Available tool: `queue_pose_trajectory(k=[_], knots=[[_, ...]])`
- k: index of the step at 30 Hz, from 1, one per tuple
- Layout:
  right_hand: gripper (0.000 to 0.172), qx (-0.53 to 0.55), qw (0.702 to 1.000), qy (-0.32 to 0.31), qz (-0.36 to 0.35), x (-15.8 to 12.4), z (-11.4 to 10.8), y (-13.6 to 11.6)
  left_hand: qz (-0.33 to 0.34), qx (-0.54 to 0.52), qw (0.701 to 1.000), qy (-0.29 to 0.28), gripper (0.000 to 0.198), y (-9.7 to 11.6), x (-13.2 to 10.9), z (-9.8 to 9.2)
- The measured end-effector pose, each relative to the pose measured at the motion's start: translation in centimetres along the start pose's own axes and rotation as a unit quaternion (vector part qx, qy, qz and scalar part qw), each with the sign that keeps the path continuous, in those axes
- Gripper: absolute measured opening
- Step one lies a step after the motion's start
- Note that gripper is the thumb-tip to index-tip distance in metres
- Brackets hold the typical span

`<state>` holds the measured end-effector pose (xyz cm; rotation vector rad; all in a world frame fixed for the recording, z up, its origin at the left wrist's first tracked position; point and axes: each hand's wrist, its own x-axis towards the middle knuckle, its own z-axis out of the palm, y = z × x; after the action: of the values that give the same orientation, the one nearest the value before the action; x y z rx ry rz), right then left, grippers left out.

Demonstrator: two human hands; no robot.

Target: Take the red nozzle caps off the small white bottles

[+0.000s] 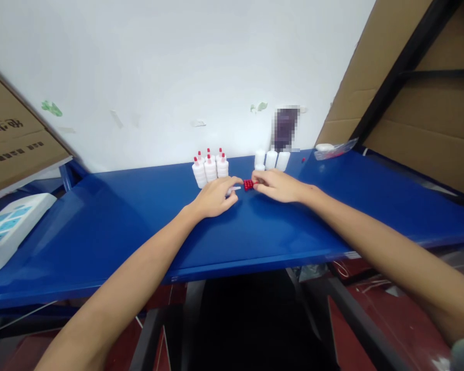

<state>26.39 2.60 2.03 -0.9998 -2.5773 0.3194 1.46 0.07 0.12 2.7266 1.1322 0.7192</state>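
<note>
My left hand [216, 198] is closed around a white squeeze bottle, mostly hidden by the fingers; its pale pointed nozzle [235, 189] sticks out to the right. Just across from it, my right hand [276, 185] pinches a small red cap at the edge of a cluster of red caps [248, 185] on the blue table. Beyond my left hand stand several white bottles [211, 171], upright, their nozzles topped with red caps. Behind my right hand are several plain white bottles [271, 159] with no red tips showing.
The blue table [139, 221] runs along a white wall. A white device with blue panels [13, 226] sits at the left. Toward the back right lie a clear plastic bag [334, 149] and a stray red piece [303, 159]. Cardboard [433, 113] borders the right side.
</note>
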Motion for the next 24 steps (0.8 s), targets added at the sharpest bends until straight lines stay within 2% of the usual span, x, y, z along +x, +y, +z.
queue_pose_trajectory(k=[3,6,13,24], knots=[[0.007,-0.020,0.999,-0.050,0.008,0.04,0.20,-0.31,-0.011,-0.005,1.000,-0.003,0.044,0.10,0.00,0.03],[0.009,-0.041,0.997,-0.070,0.013,0.00,0.20,-0.32,-0.020,-0.009,1.000,-0.007,0.042,0.11,-0.05,-0.07],[0.014,-0.059,0.996,-0.069,0.023,-0.01,0.06,-0.13,-0.023,-0.010,1.000,0.005,0.040,0.26,-0.01,-0.01],[0.013,-0.038,0.997,-0.063,0.018,-0.03,0.15,0.18,-0.023,-0.023,0.999,0.013,0.036,0.51,0.02,-0.04]])
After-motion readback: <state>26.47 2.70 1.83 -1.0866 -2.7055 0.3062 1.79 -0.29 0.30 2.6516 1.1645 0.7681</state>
